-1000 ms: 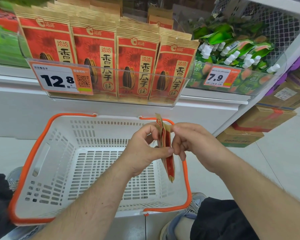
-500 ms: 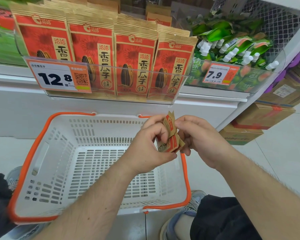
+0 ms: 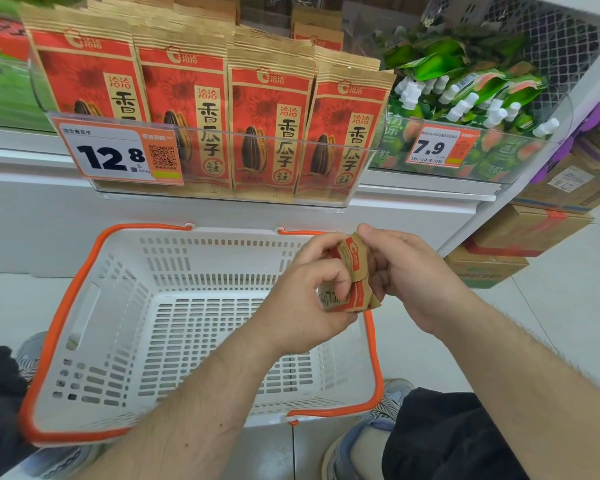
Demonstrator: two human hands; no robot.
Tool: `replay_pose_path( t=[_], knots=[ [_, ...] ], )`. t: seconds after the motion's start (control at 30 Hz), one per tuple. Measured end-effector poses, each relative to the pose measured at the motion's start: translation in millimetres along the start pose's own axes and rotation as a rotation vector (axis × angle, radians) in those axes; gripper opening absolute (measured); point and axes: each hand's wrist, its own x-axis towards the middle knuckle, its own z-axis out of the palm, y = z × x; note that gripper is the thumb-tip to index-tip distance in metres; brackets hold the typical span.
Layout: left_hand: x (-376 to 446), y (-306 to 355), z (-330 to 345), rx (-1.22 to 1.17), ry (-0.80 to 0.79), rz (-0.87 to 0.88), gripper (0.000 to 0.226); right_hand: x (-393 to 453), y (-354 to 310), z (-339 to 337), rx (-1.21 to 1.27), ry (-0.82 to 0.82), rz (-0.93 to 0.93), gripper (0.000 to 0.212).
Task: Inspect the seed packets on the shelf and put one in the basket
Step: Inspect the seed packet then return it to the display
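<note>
A red and tan seed packet (image 3: pixel 355 271) is folded and crumpled between both hands, above the right rim of the white basket (image 3: pixel 125 327) with orange handles. My left hand (image 3: pixel 309 292) grips its lower part with curled fingers. My right hand (image 3: pixel 406 271) pinches its upper edge. Several matching seed packets (image 3: pixel 267 126) stand upright in a clear tray on the shelf above. Nothing lies in the basket.
A price tag reading 12.8 (image 3: pixel 118 150) hangs on the tray front. Green spouted pouches (image 3: pixel 465 95) fill the neighbouring tray with a 7.9 tag. Cardboard boxes (image 3: pixel 520 237) are stacked at the right on the tiled floor. My shoes flank the basket.
The packet hung flat and edge-on between the hands a second ago; it is now folded up small between them. The hands have risen slightly.
</note>
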Motion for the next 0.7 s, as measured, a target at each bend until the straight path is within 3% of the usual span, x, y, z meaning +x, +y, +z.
replay_pose_path(
  t=[0.13,0.27,0.37,0.47,0.57,0.7],
  knots=[
    [-1,-5,1,-0.162,0.085,-0.160,0.039,5,9,-6,-0.098,-0.065,-0.009,0.050],
    [-3,-14,-4,-0.525,0.201,-0.337,0.040,2,9,-13,-0.225,-0.326,0.046,0.032],
    [-3,-15,-9,-0.789,0.240,-0.490,0.047,3,15,-16,-0.322,-0.405,0.135,0.040],
    [-2,-12,-12,-0.922,0.268,-0.576,0.041,3,18,-11,-0.348,-0.387,0.172,0.038],
    [-5,-12,-11,-0.999,0.255,-0.641,0.053,5,20,-6,-0.451,-0.252,0.167,0.040],
    [-10,-10,-3,-1.009,0.202,-0.739,0.057,2,16,4,-0.319,-0.199,0.189,0.031]
  ],
)
